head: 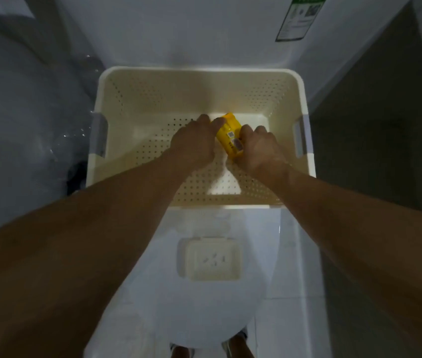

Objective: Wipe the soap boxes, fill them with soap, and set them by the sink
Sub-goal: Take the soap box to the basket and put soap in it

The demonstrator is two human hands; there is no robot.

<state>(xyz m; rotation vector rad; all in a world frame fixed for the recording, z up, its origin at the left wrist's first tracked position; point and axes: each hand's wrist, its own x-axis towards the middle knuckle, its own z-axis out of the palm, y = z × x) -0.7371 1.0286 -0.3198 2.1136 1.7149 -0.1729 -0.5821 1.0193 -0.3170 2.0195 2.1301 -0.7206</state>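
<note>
A yellow soap packet [229,135] is held over a cream perforated basket [153,99]. My left hand [194,143] pinches its far end with curled fingers. My right hand [259,148] grips its near end. Below the basket an open white soap box [211,259] lies empty on a white rounded surface [204,319]. The packet's lower side is hidden by my fingers.
The basket has cut-out handles at both sides [100,135] and stands against a white wall with a green-edged label [300,19]. A dark grey wall [385,151] closes the right. A crumpled clear plastic bag [23,112] fills the left. My feet [181,352] show at the bottom.
</note>
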